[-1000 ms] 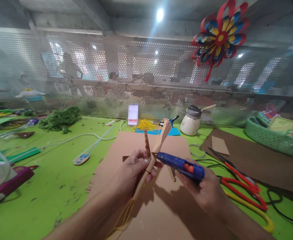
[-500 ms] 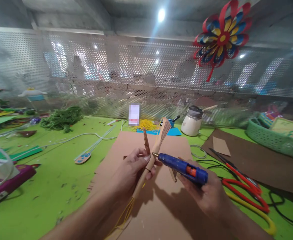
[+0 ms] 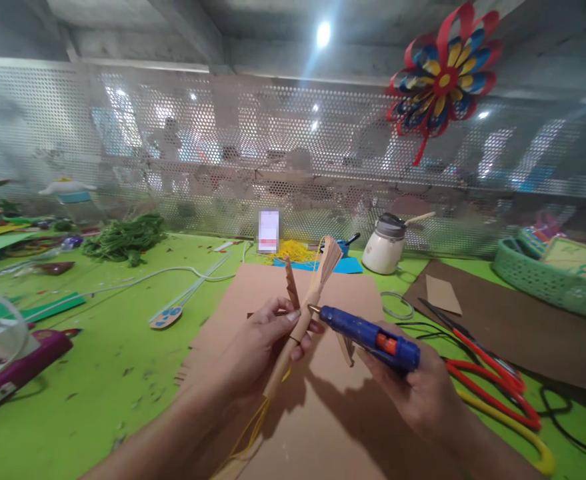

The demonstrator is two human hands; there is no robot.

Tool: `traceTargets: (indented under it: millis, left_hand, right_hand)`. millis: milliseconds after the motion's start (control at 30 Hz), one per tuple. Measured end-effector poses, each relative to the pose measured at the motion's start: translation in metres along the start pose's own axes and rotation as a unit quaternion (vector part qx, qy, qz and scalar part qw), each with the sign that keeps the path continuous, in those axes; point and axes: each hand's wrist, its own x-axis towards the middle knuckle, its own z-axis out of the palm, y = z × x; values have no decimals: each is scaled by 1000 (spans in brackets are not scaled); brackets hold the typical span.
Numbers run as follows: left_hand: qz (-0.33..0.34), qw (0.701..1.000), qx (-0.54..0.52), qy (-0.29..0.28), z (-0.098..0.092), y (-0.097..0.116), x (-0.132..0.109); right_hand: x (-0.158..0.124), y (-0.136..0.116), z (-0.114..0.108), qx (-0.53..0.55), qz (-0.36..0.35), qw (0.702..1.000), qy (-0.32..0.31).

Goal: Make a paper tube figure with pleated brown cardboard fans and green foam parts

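Observation:
My left hand [image 3: 267, 333] is closed round a tan rolled-paper stick [image 3: 300, 328], which slants up and away from me. Its far end fans out into a pleated tip, and yellow strings [image 3: 253, 423] hang from the near end. A narrow brown strip with a notched edge [image 3: 291, 283] stands up beside the fingers of that hand. In my right hand [image 3: 417, 380] is a blue hot glue gun [image 3: 367, 333] with an orange-red part in its body. The gun's metal nozzle points left, at or very near the stick just above my left fingers; contact is not clear.
A tan cardboard sheet [image 3: 353, 413] lies under my hands on the green table [image 3: 123, 360]. At right are red-handled scissors [image 3: 493, 383], black cable, brown card [image 3: 503, 333] and a green basket [image 3: 547, 277]. A purple power strip [image 3: 20, 373] is at left, a white jar [image 3: 385, 247] behind.
The glue gun has shifted very slightly right, its nozzle a touch farther from the left fingers. My left hand and the stick stay almost where they were.

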Motion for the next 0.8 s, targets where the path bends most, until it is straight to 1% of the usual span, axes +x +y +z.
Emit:
traceTargets:
  millis: [67, 200, 333, 433, 500, 633, 800]
  left_hand:
    - [-1, 1000, -2, 0, 1, -1, 0]
    - [3, 1000, 1, 5, 3, -6, 1]
    - [8, 1000, 10, 7, 2, -10, 1]
    - [17, 1000, 7, 1, 0, -9, 2]
    - [18, 1000, 4, 7, 0, -7, 3]
    - [12, 1000, 12, 22, 1, -5, 2]
    - [30, 999, 2, 15, 1, -7, 3]
  right_hand:
    - [1, -2, 0, -7, -11, 1000, -5]
    - [5, -7, 0, 2, -10, 1000, -10]
    - [5, -8, -1, 5, 1, 1000, 2]
    - [4, -7, -2, 4, 16, 1000, -2]
    - [3, -6, -2, 3, 19, 1000, -8]
    - [3, -6, -1, -1, 1, 1000, -20]
    - [3, -8, 0, -13, -9, 1000, -11]
